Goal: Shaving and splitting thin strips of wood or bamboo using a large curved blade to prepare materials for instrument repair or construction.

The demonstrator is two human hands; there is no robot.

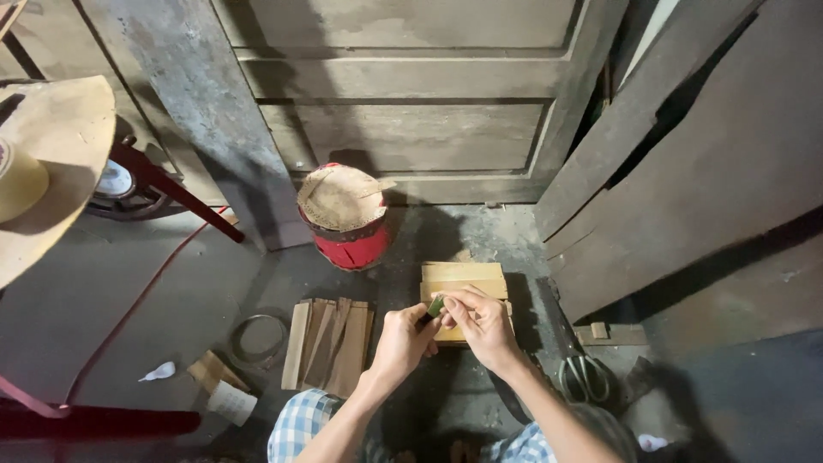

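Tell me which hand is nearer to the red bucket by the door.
Left. The left hand sits below and slightly right of the red bucket, holding one end of a small green piece. The right hand grips its other end, farther right, over the light wooden block.

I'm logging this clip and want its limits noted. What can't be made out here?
Head view:
- Small green piece: mostly covered by left hand and right hand; its kind is unclear.
- Red bucket: contents hidden by its cardboard cover.
- Scissors: dim, blades indistinct.
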